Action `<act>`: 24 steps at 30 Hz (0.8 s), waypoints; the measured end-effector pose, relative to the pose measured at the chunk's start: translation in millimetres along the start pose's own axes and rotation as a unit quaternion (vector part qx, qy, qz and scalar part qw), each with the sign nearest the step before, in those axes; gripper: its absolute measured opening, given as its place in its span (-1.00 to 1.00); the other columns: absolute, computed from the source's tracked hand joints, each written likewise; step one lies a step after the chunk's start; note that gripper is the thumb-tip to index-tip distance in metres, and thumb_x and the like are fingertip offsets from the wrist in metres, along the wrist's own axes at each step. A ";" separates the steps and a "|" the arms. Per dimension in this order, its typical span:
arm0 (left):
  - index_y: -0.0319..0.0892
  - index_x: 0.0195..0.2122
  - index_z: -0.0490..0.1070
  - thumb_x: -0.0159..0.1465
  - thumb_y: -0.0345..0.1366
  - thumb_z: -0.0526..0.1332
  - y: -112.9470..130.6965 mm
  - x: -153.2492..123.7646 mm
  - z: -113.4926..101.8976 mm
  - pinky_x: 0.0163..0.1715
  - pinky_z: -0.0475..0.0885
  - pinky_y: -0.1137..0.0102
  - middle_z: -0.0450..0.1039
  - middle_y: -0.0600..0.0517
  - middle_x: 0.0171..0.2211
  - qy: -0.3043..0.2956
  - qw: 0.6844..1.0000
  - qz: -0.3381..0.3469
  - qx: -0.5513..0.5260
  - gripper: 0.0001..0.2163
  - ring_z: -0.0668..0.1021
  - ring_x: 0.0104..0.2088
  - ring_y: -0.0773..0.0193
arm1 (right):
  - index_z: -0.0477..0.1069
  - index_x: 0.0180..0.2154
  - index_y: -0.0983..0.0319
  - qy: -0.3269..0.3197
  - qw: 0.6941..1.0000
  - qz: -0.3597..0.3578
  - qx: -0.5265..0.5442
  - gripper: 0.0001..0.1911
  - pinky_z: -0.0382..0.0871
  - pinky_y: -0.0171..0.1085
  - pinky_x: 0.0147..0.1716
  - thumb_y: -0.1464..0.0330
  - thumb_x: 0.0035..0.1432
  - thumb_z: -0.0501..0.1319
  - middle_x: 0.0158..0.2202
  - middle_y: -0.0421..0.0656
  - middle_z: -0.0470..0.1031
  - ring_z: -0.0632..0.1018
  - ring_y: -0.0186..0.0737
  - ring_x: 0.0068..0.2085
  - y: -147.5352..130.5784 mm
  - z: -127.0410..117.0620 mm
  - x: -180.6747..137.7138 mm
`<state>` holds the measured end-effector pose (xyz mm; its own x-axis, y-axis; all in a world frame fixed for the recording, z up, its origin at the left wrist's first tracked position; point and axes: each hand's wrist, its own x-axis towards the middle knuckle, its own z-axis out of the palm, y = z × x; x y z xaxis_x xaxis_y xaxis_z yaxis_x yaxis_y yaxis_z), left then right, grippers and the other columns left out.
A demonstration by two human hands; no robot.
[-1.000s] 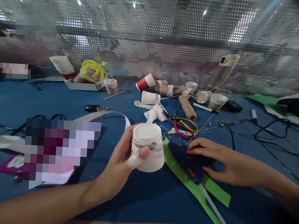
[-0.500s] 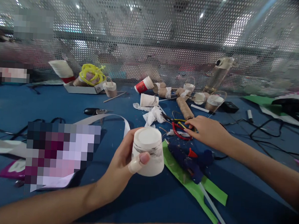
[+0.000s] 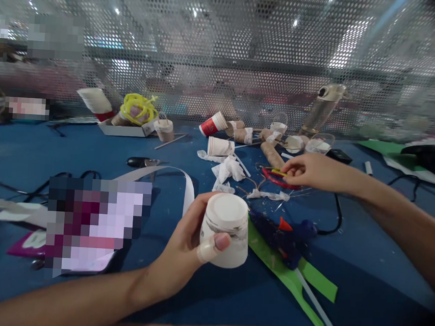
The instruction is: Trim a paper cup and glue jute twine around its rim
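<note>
My left hand [image 3: 183, 247] is wrapped round an upside-down white paper cup [image 3: 227, 215] with a grey printed pattern, its base facing up. A bandage-like strip covers part of that thumb. My right hand [image 3: 312, 173] pinches the red-and-yellow handles of a pair of scissors [image 3: 289, 185]; their blades are hard to make out. Just beyond these fingers lies a roll of brown twine [image 3: 270, 154]. Nearer me, a dark blue glue gun [image 3: 277, 238] with an orange-red trigger rests on green strips [image 3: 319, 280], a pale glue stick [image 3: 317, 302] projecting from its rear.
Crumpled white lace [image 3: 229, 168] lies beyond the cup. Several paper cups, including a red one [image 3: 213, 124], and small twine-wrapped baskets [image 3: 164, 129] stand at the back. A clear bottle [image 3: 322, 108] leans by the perforated metal screen [image 3: 224, 50]. White ribbon [image 3: 188, 193] curls at left.
My right hand has closed on the scissors' handles and shifted them slightly right and up, uncovering a lace scrap. The cup in my left hand appears a little lower and farther right.
</note>
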<state>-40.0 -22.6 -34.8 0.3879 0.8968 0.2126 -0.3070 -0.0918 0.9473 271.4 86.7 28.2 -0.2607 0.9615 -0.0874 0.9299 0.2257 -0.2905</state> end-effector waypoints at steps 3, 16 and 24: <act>0.08 0.07 0.46 0.26 -0.11 0.41 1.8 -0.1 0.8 -0.18 0.44 0.49 0.49 0.05 -0.08 0.002 1.000 -0.001 0.002 -0.64 0.50 -0.11 0.22 | 0.63 -0.15 0.19 0.021 0.998 -0.009 0.054 -0.61 0.46 -0.13 -0.42 0.10 0.14 0.22 -0.38 -0.04 0.65 0.61 -0.07 -0.39 4.1 -19.0 -3.2; 0.12 0.08 0.45 0.27 -0.08 0.39 0.8 -0.6 -1.3 -0.14 0.43 0.50 0.48 0.07 -0.06 0.000 1.000 0.001 0.020 -0.64 0.49 -0.09 0.22 | 0.56 -0.05 0.23 0.126 0.960 -0.232 0.097 -0.71 0.48 -0.20 -0.04 0.24 0.27 0.24 0.00 -0.05 0.63 0.61 -0.12 -0.04 -68.8 7.4 62.2; 0.09 0.08 0.46 0.26 -0.08 0.39 4.9 -2.2 -0.4 -0.14 0.43 0.47 0.49 0.04 -0.05 0.000 1.000 -0.007 0.018 -0.63 0.50 -0.07 0.18 | 0.59 -0.21 0.21 -0.056 0.958 -0.282 -0.016 -0.64 0.44 -0.28 -0.26 0.64 0.01 0.20 -0.23 -0.14 0.67 0.62 -0.19 -0.23 -44.8 22.9 51.8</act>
<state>-42.7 -24.9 -30.7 0.3916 0.8984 0.1986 -0.2691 -0.0946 0.9585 210.4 122.9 14.9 -0.7489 0.6622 -0.0267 0.6394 0.7113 -0.2920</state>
